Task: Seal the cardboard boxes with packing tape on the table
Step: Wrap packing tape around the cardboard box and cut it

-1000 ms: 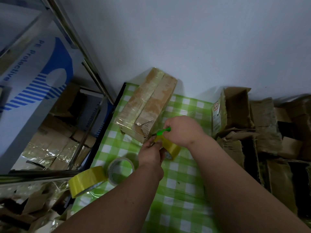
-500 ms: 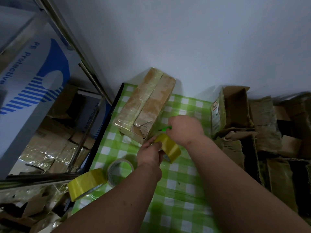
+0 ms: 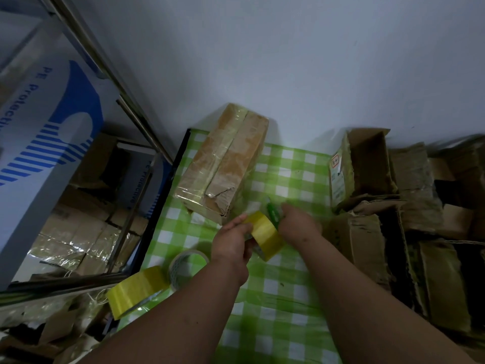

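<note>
A long cardboard box (image 3: 225,161), wrapped in shiny tape, lies on the green checked tablecloth (image 3: 283,279) near the wall. Just in front of its near end my left hand (image 3: 232,243) holds a yellow roll of packing tape (image 3: 265,235). My right hand (image 3: 299,223) is on the roll's right side and grips a green cutter (image 3: 273,210) that points toward the box. Both hands are clear of the box.
Two more tape rolls, one yellow (image 3: 136,290) and one clear (image 3: 187,266), lie at the table's left front. Open, worn cardboard boxes (image 3: 367,164) crowd the right side. A metal rack (image 3: 126,106) with taped boxes stands on the left.
Both hands have drawn back from the box's near end toward me, taking the tape roll and green cutter with them. The roll now sits lower and more in view.
</note>
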Tool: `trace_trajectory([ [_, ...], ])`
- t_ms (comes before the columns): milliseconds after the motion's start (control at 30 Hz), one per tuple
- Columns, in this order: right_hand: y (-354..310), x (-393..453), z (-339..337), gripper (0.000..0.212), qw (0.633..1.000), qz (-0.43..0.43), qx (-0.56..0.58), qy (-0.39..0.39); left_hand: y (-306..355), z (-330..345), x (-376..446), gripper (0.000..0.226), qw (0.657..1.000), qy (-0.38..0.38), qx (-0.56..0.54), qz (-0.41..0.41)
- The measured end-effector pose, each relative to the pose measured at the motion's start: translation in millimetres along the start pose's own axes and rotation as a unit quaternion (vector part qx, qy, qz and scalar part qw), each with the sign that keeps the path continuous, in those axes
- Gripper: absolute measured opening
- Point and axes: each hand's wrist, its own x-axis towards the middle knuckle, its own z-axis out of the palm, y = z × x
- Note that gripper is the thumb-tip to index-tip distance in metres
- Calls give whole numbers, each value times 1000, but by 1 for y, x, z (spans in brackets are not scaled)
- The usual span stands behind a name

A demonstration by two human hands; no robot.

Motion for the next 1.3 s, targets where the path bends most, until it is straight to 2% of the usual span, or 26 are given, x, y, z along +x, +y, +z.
trace_trajectory([
  [67,-6,-1,0,38,992,-5,122,29,0,-2,1,26,1000,-10,7,-2],
  [167,-19,-8,-1,26,941,18,337,-13,-2,-2,1,27,999,-27,17,-6],
  [233,-22,-12,1,23,919,24,392,-41,-2,-1,0,27,999,-35,21,-11],
  [333,-23,-15,4,6,895,12,446,-21,1,-3,-1,27,999,-46,24,-15],
  [367,-24,-15,4,2,889,9,457,-22,1,-3,-1,27,998,-53,26,-16],
  [500,-25,-14,3,16,894,-6,448,-31,-1,-6,-1,27,996,-76,34,-16],
  [600,-25,-14,3,17,899,-20,436,-23,-2,-7,-1,34,997,-76,24,-23],
  [767,-18,-8,10,22,923,-29,383,-2,-7,-8,-10,70,997,-65,12,-48],
  [800,-16,-8,9,21,926,-31,377,1,-8,-12,-13,67,997,-46,53,-25],
  [833,-15,-9,9,21,927,-32,372,2,-8,-16,-16,54,986,-24,160,35],
  [867,-14,-10,8,21,928,-35,370,3,-7,-19,-18,41,941,9,311,131],
  [900,-12,-10,8,20,928,-36,371,3,-7,-24,-20,29,860,42,445,245],
  [933,-12,-11,9,19,926,-36,377,3,-6,-28,-21,21,775,59,518,357],
  [967,-12,-12,9,19,923,-33,384,5,-1,-29,-22,15,711,63,541,445],
  [1033,-12,-15,11,20,917,-21,398,9,12,-28,-22,14,619,86,537,568],
  [1100,-11,-16,11,22,912,-12,410,16,30,-20,-19,27,569,130,525,619],
  [1167,-12,-17,9,22,910,-10,414,23,50,-12,-20,41,538,142,547,625],
  [1300,-17,-21,1,20,907,-17,419,46,71,-7,-9,85,498,115,709,487],
])
